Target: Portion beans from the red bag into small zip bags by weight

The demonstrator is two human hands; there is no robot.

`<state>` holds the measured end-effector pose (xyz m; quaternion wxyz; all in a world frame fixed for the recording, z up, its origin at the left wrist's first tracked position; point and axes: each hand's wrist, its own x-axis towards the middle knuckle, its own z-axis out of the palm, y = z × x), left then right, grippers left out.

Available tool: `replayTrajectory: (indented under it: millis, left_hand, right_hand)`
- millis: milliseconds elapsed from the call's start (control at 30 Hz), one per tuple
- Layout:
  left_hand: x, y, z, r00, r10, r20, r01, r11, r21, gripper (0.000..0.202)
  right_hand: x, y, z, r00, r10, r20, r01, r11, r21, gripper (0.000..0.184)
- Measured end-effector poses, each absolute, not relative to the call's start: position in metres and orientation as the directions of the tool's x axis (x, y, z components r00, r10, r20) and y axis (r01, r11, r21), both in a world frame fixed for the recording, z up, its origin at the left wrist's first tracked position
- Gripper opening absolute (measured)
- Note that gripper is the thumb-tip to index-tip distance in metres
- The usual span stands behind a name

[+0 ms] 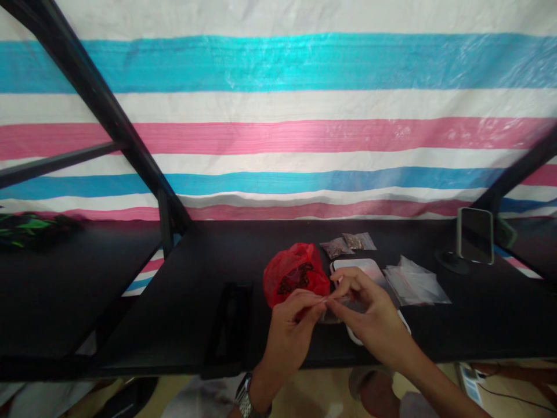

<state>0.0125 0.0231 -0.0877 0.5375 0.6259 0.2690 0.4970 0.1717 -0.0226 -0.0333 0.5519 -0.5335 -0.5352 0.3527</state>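
My left hand [292, 328] and my right hand [368, 316] meet above the front of the black table, thumbs and fingertips pinched together. Between them is the top edge of a small clear plastic bag [331, 317], its body hanging just below the fingers; its contents are hard to make out. Right behind my left hand, a red plastic bag [282, 270] stands open with small dark pieces inside. Under my right hand lies a white-rimmed, tray-like object [359, 266], largely covered by the hand.
Two filled clear bags [338, 248] lie behind the white object. Several flat clear bags [415, 283] are piled to the right. A phone-like screen [476, 235] stands on a round base farther right. A black frame-like object [228, 325] sits left, near the table's front edge.
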Motion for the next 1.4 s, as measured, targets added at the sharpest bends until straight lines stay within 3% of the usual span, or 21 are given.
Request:
replayTrajectory:
  millis: [133, 233, 333, 400, 633, 800, 900, 1000, 1200, 1400]
  left_hand:
    - [0.013, 0.017, -0.092, 0.351, 0.837, 0.42, -0.091, -0.416, 0.905, 0.022]
    - [0.014, 0.011, -0.098, 0.364, 0.801, 0.475, 0.002, -0.511, 0.86, 0.039]
    - [0.014, 0.009, -0.101, 0.41, 0.732, 0.545, 0.038, -0.61, 0.791, 0.036]
    - [0.014, 0.009, -0.099, 0.423, 0.696, 0.58, 0.056, -0.659, 0.75, 0.034]
    - [0.015, 0.009, -0.089, 0.434, 0.652, 0.622, 0.105, -0.723, 0.683, 0.03]
    - [0.013, 0.009, -0.087, 0.446, 0.642, 0.624, 0.107, -0.73, 0.675, 0.03]
    - [0.014, 0.009, -0.087, 0.452, 0.634, 0.627, 0.111, -0.738, 0.666, 0.03]
    - [0.015, 0.008, -0.087, 0.464, 0.621, 0.631, 0.116, -0.749, 0.652, 0.029]
    - [0.022, 0.007, -0.087, 0.493, 0.59, 0.64, 0.119, -0.774, 0.622, 0.029]
    - [0.024, 0.006, -0.086, 0.508, 0.576, 0.64, 0.15, -0.791, 0.593, 0.029]
  right_hand:
    - [0.198, -0.012, -0.02, 0.223, 0.937, 0.267, 0.289, 0.198, -0.936, 0.024]
    - [0.241, 0.01, -0.009, 0.425, 0.817, 0.388, 0.37, 0.234, -0.899, 0.028]
    - [0.286, 0.04, -0.009, 0.572, 0.669, 0.474, 0.478, 0.198, -0.856, 0.034]
    - [0.305, 0.06, -0.02, 0.581, 0.635, 0.509, 0.578, 0.119, -0.807, 0.038]
    - [0.326, 0.075, -0.073, 0.472, 0.779, 0.413, 0.675, -0.017, -0.738, 0.044]
    - [0.385, 0.029, -0.068, 0.49, 0.806, 0.332, 0.73, -0.172, -0.661, 0.043]
    - [0.412, 0.001, -0.065, 0.397, 0.887, 0.237, 0.775, -0.185, -0.605, 0.036]
    - [0.418, -0.015, -0.073, 0.323, 0.928, 0.185, 0.814, -0.173, -0.554, 0.041]
    - [0.407, -0.017, -0.094, 0.331, 0.924, 0.193, 0.84, -0.195, -0.507, 0.041]
    - [0.402, -0.023, -0.09, 0.402, 0.869, 0.287, 0.84, -0.226, -0.493, 0.043]
